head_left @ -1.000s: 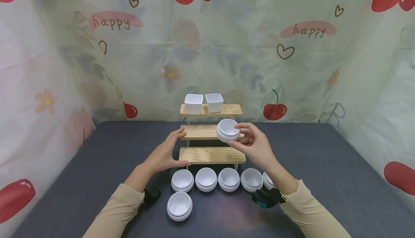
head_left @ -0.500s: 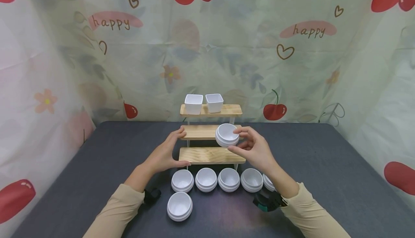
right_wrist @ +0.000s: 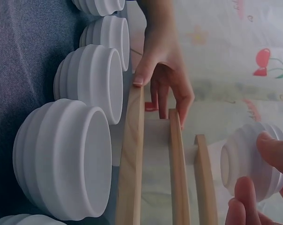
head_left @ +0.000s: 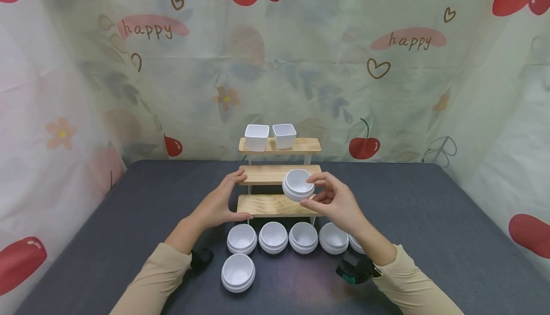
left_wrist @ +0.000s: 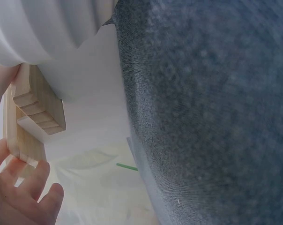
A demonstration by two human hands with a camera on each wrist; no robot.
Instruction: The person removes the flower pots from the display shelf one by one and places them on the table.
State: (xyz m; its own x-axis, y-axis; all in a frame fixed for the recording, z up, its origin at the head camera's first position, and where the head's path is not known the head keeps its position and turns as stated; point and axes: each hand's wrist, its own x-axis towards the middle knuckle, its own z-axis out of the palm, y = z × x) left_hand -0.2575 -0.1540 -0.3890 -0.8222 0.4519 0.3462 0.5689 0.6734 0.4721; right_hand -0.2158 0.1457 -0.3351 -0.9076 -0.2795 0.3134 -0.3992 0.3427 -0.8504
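Note:
My right hand (head_left: pixel 337 203) pinches a round white ribbed bowl (head_left: pixel 297 185) between thumb and fingers. The bowl is held in the air over the right half of a three-tier wooden display stand (head_left: pixel 270 205), its mouth tilted slightly. In the right wrist view, the held bowl (right_wrist: pixel 240 157) appears beyond the boards. My left hand (head_left: pixel 216 203) grips the stand's left end, fingers at the middle board and thumb at the lowest board. The left wrist view shows those fingers (left_wrist: pixel 36 183) bent by the board ends.
Two square white cups (head_left: pixel 257 138) stand on the top board. A row of several round white bowls (head_left: pixel 273 237) lines the table before the stand, the rightmost partly behind my right wrist. Another bowl (head_left: pixel 238 273) stands nearer, at left. A printed curtain (head_left: pixel 275 67) encloses the table.
My right hand has lowered the bowl slightly and moved it a little left, from the middle board toward the lowest one. The left hand has kept its place on the stand.

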